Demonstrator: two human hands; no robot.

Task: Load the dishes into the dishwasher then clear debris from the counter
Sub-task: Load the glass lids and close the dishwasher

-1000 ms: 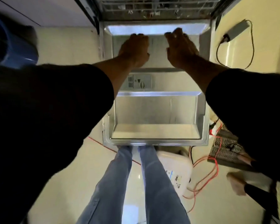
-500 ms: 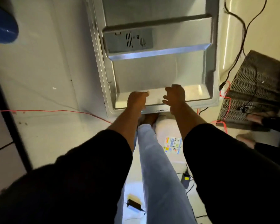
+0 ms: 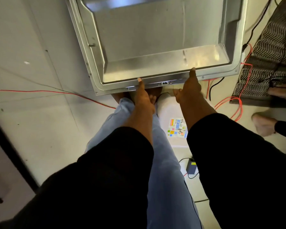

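Observation:
The dishwasher door (image 3: 155, 38) hangs open and flat below me, its steel inner face up, with no dishes in sight. My left hand (image 3: 143, 100) holds the door's near edge left of the latch, thumb on top and fingers under the rim. My right hand (image 3: 191, 90) holds the same edge to the right, thumb tip on the rim, while one finger sticks out to the side beneath. The racks and the counter are out of view.
A white jug with a coloured label (image 3: 173, 116) stands on the floor under the door edge, beside my legs. Red cables (image 3: 234, 103) and black cables (image 3: 213, 90) cross the floor. A striped mat (image 3: 271, 55) and another person's foot (image 3: 262, 124) lie right.
Both hands came back from deep on the door panel to its near edge, and my view tipped down. Their thumbs now lie on top of the rim.

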